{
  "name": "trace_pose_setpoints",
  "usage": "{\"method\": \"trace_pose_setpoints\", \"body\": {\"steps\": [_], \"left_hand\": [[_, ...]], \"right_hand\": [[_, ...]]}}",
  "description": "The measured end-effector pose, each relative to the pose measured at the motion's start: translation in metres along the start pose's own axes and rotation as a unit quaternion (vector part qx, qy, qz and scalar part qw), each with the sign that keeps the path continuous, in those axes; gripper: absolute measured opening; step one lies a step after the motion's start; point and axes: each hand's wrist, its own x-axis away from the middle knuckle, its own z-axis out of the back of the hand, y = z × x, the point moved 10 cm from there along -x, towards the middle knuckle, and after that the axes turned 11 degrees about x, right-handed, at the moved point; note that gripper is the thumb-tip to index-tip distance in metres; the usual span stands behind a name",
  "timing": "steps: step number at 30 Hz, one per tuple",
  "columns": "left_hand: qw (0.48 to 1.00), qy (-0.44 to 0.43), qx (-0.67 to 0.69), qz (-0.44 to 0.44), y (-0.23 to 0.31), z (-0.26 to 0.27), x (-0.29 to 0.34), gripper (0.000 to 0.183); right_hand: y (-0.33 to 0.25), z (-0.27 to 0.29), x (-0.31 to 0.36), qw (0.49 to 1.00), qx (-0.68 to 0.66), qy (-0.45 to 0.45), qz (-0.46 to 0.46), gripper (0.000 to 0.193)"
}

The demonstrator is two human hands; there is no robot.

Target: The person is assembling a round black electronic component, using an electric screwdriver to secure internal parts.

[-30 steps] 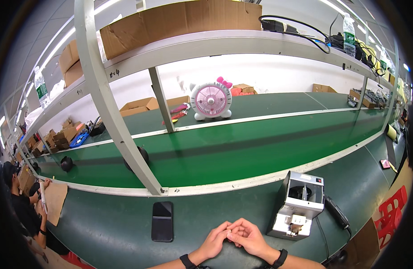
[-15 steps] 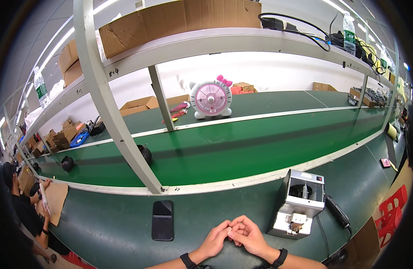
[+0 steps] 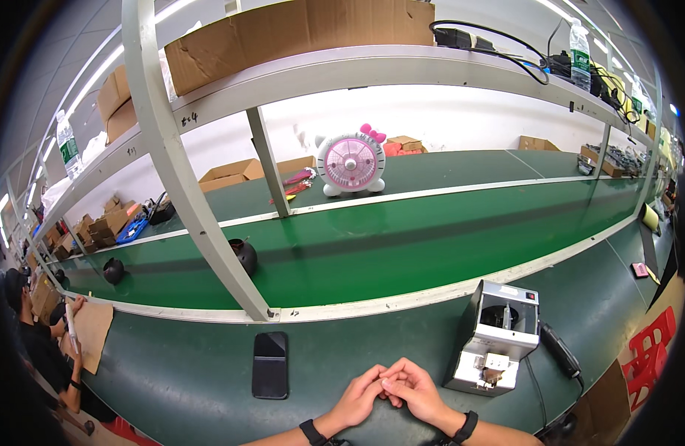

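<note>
At the frame's lower centre, the left hand (image 3: 357,399) and right hand (image 3: 417,390) are half-curled, fingertips touching; I cannot tell whether they pinch anything. A metal machine (image 3: 489,343) stands lower right; a phone (image 3: 270,366) lies lower left of centre. Above, a pink-and-white fan (image 3: 351,165) stands beyond a green belt (image 3: 409,245).

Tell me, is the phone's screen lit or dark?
Dark: the phone lies on the green table, its face black apart from a dull grey sheen.
</note>
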Motion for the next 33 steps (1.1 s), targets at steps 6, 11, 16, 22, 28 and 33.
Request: {"method": "trace_pose_setpoints", "body": {"steps": [6,11,16,22,28,33], "left_hand": [[1.0,0.002,-0.02,0.006,0.0025,-0.0012,-0.0009,0.021],[1.0,0.01,-0.028,-0.007,0.001,0.0024,-0.002,0.021],[1.0,0.01,-0.021,-0.008,0.0026,0.0007,-0.0018,0.021],[1.0,0.005,-0.015,-0.006,0.0034,-0.0002,-0.0009,0.021],[0.999,0.005,-0.043,-0.01,0.002,0.0009,-0.0008,0.021],[1.0,0.006,-0.022,-0.013,-0.0014,0.0016,-0.0003,0.022]], "right_hand": [[-0.0019,0.0016,0.0007,1.0,-0.002,0.003,0.025,0.014],[-0.0049,0.0011,0.0007,1.0,-0.003,0.026,-0.005,0.014],[-0.0012,0.0013,0.0003,1.0,0.001,0.014,-0.01,0.015],[-0.0012,0.0016,-0.0008,1.0,-0.006,0.006,-0.001,0.013],[-0.0019,0.0019,-0.0002,1.0,-0.013,0.013,0.0,0.012],[-0.0044,0.0018,0.0001,1.0,-0.003,0.01,0.001,0.012]]}}
